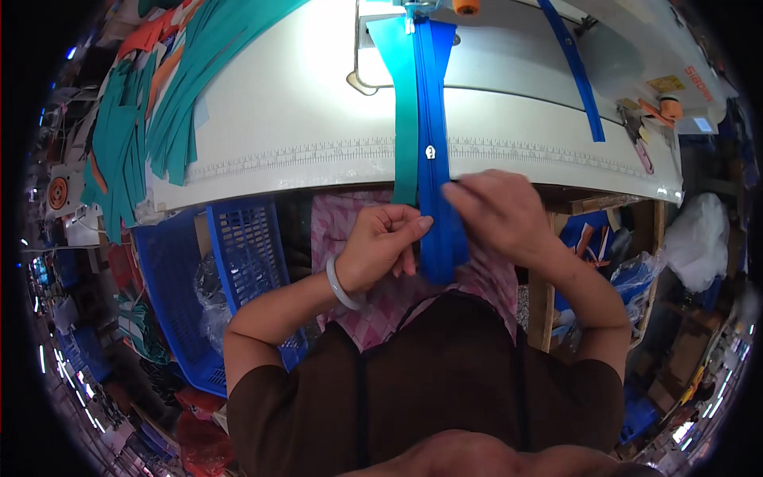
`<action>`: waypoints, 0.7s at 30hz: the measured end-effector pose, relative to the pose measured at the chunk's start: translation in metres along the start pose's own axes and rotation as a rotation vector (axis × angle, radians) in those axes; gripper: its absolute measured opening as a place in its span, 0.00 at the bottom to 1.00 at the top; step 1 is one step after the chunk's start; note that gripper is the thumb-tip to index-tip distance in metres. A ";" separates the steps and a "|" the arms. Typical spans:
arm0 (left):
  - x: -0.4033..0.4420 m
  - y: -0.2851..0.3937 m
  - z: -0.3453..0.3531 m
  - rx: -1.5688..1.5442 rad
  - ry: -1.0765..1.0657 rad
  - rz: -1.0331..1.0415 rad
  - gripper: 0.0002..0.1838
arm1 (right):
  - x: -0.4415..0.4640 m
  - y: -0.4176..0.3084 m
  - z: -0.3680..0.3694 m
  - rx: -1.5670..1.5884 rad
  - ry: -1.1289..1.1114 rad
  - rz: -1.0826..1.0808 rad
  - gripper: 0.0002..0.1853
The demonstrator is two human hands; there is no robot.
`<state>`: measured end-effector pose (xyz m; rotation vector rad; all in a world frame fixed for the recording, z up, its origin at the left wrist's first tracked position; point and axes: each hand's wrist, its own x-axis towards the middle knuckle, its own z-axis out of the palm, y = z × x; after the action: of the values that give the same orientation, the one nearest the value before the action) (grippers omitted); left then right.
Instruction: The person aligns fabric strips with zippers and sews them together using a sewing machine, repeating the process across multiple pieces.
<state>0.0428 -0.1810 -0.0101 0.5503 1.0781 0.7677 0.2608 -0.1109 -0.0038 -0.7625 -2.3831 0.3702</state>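
Observation:
A long blue zipper [433, 111] with a silver slider [430, 152] runs down from the sewing machine's presser foot [411, 22] and hangs over the table's front edge. Along its left side lies a teal fabric strip [406, 127]. My left hand [380, 248], with a pale bangle at the wrist, is closed, thumb and forefinger pinching at the zipper's left edge, where the teal strip goes out of sight behind the fingers. Beside the zipper's right edge is my right hand [505, 216]. Its fingers are bent and blurred, and whether they touch the zipper is unclear.
A bundle of teal strips [179, 119] hangs over the table's left side. Another blue zipper [579, 71] lies near the machine body [652, 56]. Small scissors [638, 139] rest at right. A blue crate [242, 246] stands below left, an open wooden drawer [648, 262] below right.

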 end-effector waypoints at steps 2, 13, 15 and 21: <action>0.001 0.006 -0.002 -0.053 -0.040 -0.041 0.13 | 0.018 0.009 0.004 -0.218 0.060 -0.345 0.04; 0.017 0.050 -0.039 1.815 0.331 1.517 0.13 | 0.032 0.017 0.004 0.049 0.037 -0.372 0.04; 0.031 0.058 -0.036 1.738 0.234 1.423 0.16 | 0.032 0.016 0.006 -0.004 0.004 -0.407 0.03; 0.040 0.062 -0.036 1.435 0.043 1.239 0.17 | 0.033 0.017 0.010 -0.049 -0.009 -0.427 0.03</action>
<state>0.0026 -0.1104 -0.0013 2.5777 1.1433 0.9118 0.2408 -0.0779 -0.0034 -0.2564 -2.4876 0.1366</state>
